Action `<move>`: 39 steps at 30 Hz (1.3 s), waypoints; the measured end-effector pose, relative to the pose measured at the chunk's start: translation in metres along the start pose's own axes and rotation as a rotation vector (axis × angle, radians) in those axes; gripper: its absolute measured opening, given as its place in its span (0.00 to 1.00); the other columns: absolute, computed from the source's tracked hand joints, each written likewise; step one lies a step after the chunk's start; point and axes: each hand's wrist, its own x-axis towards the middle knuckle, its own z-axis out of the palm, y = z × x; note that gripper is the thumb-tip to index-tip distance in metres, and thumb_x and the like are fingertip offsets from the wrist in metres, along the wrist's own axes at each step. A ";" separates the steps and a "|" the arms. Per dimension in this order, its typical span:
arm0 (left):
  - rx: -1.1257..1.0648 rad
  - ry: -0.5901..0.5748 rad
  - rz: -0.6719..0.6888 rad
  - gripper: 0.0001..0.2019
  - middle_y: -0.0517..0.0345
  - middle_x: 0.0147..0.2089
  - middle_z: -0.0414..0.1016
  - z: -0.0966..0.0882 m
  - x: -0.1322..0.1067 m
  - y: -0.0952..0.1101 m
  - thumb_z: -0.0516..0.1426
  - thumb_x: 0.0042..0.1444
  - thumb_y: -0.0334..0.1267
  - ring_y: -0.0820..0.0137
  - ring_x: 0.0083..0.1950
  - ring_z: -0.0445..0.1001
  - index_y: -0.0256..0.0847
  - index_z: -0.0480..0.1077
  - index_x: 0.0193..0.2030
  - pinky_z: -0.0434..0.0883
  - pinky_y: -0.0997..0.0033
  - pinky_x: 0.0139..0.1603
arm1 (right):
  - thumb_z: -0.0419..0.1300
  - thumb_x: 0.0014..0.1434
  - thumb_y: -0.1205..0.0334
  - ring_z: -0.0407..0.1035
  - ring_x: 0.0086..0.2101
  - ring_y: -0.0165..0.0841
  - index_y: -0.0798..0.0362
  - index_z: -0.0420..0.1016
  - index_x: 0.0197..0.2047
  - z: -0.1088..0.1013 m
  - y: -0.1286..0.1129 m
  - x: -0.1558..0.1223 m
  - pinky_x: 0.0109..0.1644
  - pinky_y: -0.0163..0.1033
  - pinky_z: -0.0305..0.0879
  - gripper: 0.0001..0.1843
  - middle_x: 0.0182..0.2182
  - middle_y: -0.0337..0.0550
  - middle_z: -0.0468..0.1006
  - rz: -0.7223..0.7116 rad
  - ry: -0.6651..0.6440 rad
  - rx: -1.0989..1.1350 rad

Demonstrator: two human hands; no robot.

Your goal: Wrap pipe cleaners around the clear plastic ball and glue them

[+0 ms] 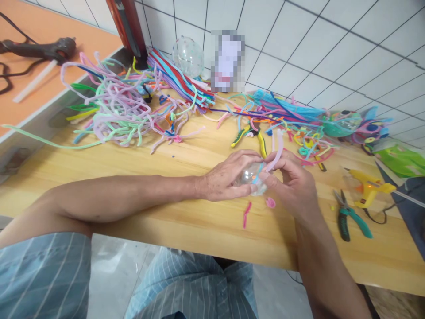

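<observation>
My left hand (229,175) is wrapped round a clear plastic ball (245,176), holding it just above the wooden table. A light blue pipe cleaner (256,173) runs across the ball's right side. Between the fingers of my right hand (292,179) is a pale lilac pipe cleaner (277,153), its bent end sticking up; the fingertips press it near the ball's right side. Below the ball lie a short pink pipe cleaner piece (246,215) and a small pink coil (270,203). Yellow-handled pliers (262,144) rest just behind my hands.
Tangled lilac and green pipe cleaners (116,106) spread at the left, with bundles behind them. Another clear ball (188,56) stands near the tiled wall beside a blurred phone (227,62). A yellow glue gun (368,188) and teal-handled pliers (352,217) lie at the right.
</observation>
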 end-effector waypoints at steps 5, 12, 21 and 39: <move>0.041 -0.003 0.013 0.31 0.36 0.69 0.68 0.002 -0.001 -0.006 0.61 0.67 0.46 0.49 0.74 0.67 0.45 0.57 0.72 0.70 0.36 0.72 | 0.68 0.64 0.60 0.74 0.50 0.44 0.43 0.77 0.38 0.002 0.003 0.001 0.59 0.57 0.68 0.05 0.46 0.44 0.78 0.004 -0.005 -0.014; 0.010 -0.038 0.001 0.34 0.33 0.73 0.67 -0.001 -0.001 -0.011 0.63 0.66 0.54 0.46 0.77 0.65 0.44 0.58 0.73 0.68 0.33 0.75 | 0.69 0.64 0.57 0.75 0.55 0.46 0.42 0.79 0.39 0.002 0.006 -0.001 0.64 0.60 0.68 0.03 0.50 0.45 0.81 0.033 0.007 0.008; -0.045 -0.083 -0.044 0.37 0.37 0.74 0.68 -0.003 0.000 -0.012 0.62 0.66 0.61 0.47 0.80 0.63 0.46 0.60 0.74 0.67 0.34 0.77 | 0.71 0.63 0.58 0.74 0.58 0.46 0.41 0.82 0.40 0.002 0.010 -0.003 0.67 0.62 0.67 0.04 0.54 0.45 0.81 0.064 -0.011 0.081; 0.122 -0.095 -0.040 0.42 0.33 0.76 0.62 0.004 -0.006 -0.012 0.64 0.64 0.61 0.45 0.80 0.62 0.46 0.55 0.77 0.67 0.36 0.77 | 0.75 0.59 0.55 0.76 0.57 0.46 0.42 0.83 0.36 0.007 0.013 0.000 0.68 0.61 0.67 0.06 0.53 0.43 0.83 0.065 0.015 0.145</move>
